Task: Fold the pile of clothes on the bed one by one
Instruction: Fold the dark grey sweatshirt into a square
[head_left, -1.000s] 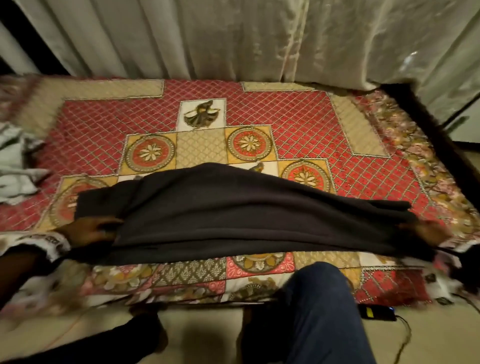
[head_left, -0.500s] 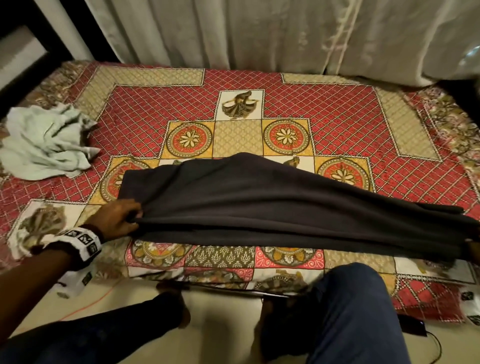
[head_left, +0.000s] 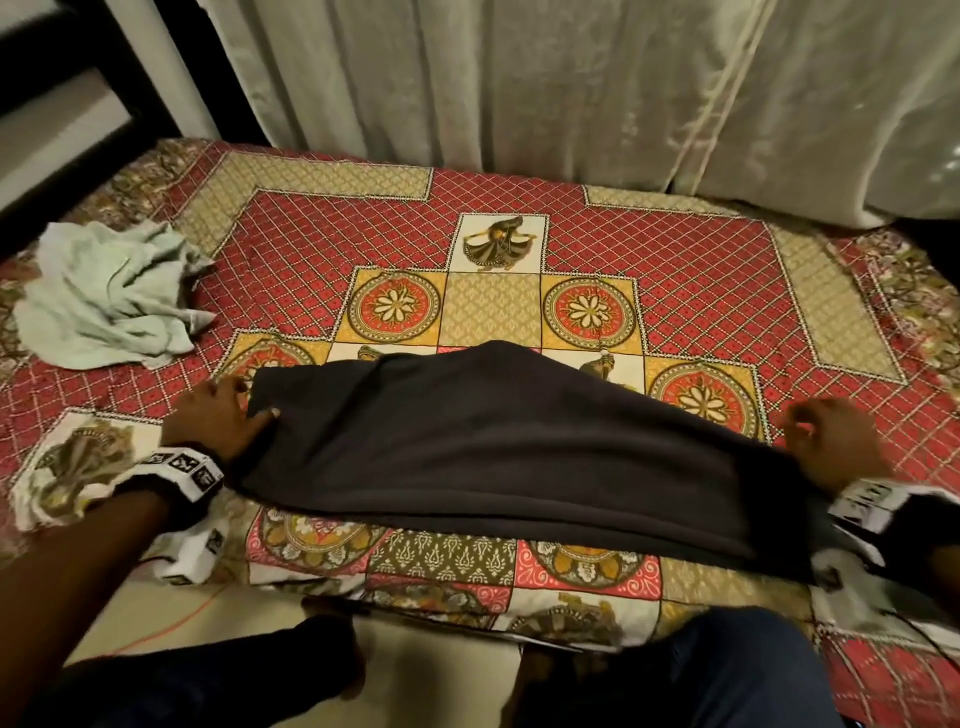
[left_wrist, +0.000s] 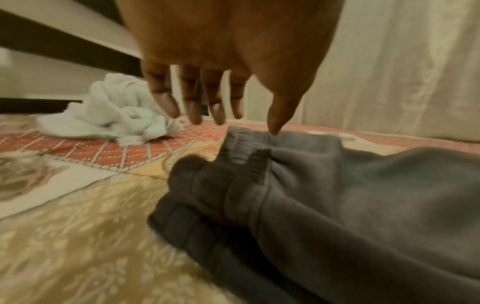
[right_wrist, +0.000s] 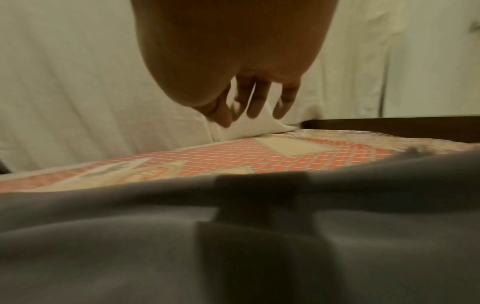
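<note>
Sweatpants (head_left: 498, 457), dark grey, lie lengthwise on the bed (head_left: 701, 270) between both grips, probably laid flat for folding.
Left wrist: left hand (left_wrist: 228, 67) spread, thumb touching the waistband.
Right wrist: right hand (right_wrist: 233, 67) relaxed above the cloth, holding nothing.

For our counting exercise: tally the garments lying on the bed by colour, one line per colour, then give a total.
Dark grey garment, laid out flat near the front edge: 1
Pale green garment, crumpled at the far left: 1
Total: 2
</note>
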